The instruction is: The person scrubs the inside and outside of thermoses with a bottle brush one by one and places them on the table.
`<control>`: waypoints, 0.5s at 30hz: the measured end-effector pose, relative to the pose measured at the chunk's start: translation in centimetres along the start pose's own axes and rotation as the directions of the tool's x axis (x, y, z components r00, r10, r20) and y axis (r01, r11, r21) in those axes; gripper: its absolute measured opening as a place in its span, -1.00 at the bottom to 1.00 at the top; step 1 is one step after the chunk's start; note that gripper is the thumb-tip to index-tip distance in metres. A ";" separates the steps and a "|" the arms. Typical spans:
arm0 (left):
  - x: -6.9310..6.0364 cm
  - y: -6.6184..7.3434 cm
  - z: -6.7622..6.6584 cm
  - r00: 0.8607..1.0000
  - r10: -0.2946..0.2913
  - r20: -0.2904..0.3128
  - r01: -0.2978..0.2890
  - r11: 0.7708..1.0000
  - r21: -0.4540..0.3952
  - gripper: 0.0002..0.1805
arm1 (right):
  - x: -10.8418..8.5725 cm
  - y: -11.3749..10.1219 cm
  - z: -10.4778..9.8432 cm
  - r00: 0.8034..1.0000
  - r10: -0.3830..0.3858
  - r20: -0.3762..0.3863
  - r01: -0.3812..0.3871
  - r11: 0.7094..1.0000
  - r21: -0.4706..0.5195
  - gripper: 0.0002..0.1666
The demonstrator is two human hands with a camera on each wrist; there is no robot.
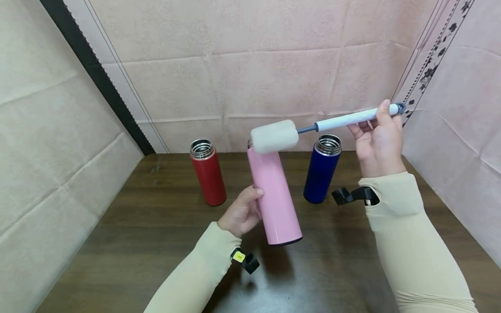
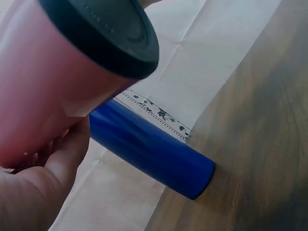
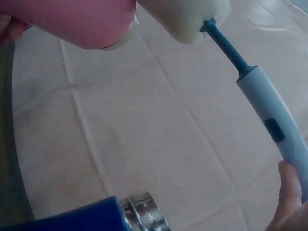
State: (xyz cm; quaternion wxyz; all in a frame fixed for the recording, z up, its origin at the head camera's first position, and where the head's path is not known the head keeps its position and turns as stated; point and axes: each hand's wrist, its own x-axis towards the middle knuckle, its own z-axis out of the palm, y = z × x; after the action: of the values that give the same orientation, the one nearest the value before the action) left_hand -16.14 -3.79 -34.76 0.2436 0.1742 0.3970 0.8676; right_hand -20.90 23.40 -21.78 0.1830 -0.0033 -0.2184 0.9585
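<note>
Dark wood-grain tabletop (image 1: 129, 243), soft glare at the near side. Creased pale sheeting (image 1: 274, 82) (faint floral print) walls the far, left and right sides. Black scalloped band (image 1: 101, 78) far left; black-flowered border (image 1: 429, 71) far right.

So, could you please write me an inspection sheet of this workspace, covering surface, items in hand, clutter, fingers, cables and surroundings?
Surface: brown table; on it stand the red bottle and blue bottle, both open-topped.
Items in hand: pink bottle, raised and tilted; brush, its sponge outside the bottle by the mouth, contact unclear.
Clutter: nothing seen.
Fingers: left fingers grip the pink bottle; right fingers hold the brush handle.
Cables: nothing seen.
Surroundings: pale, creased sheeting behind and on both sides.
</note>
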 end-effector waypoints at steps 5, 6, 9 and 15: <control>0.0 0.0 0.0 0.998 0.024 -0.053 -0.021 0.998 0.061 -0.24 | -0.1 0.2 -0.3 0.999 0.030 -0.018 -0.030 1.000 -0.009 -0.82; 0.0 0.0 0.0 0.998 0.034 -0.060 -0.029 0.996 0.080 -0.26 | -0.2 0.2 -0.4 0.999 0.039 -0.019 -0.040 0.999 -0.012 -0.82; 0.2 0.1 -0.1 0.995 0.058 -0.079 -0.049 0.993 0.111 -0.35 | -0.3 0.3 -0.9 0.998 0.069 -0.014 -0.069 0.997 -0.031 -0.81; 0.3 0.3 -0.2 0.989 0.090 -0.120 -0.078 0.991 0.107 -0.42 | -0.9 0.7 -2.3 0.991 0.131 0.017 -0.130 0.990 -0.062 -0.81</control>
State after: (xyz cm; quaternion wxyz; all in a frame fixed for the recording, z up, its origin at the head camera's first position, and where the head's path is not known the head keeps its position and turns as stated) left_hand -16.60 -3.93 -34.60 0.1723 0.1483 0.4476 0.8648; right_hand -20.14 23.48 -24.24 0.1175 -0.0128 -0.2487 0.9614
